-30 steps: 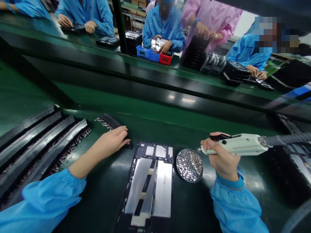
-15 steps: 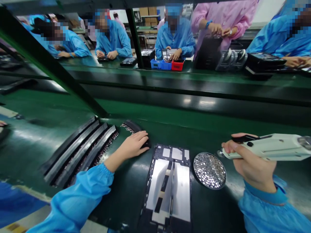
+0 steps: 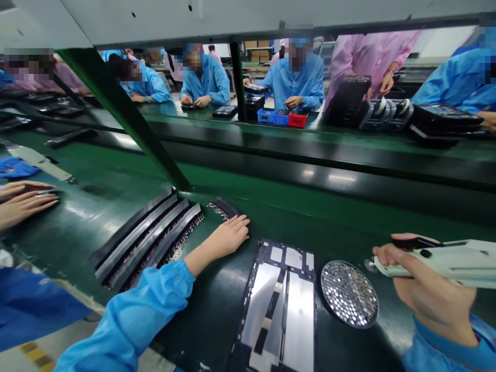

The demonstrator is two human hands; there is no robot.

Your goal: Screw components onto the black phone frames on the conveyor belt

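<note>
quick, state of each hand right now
Left hand: over the end of the short curved black row; can't tell whether its grip is closed.
Right hand: closed, holding the pale power tool.

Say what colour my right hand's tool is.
The tool is mostly whitish, clearest in the head view.

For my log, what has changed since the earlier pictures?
The view swung left, bringing a neighbour's hands into sight. Opposite, a co-worker in blue moved a panel leftward from the bins to a stack. The left hand stays on the curved strip, the right hand around the white tool.
</note>
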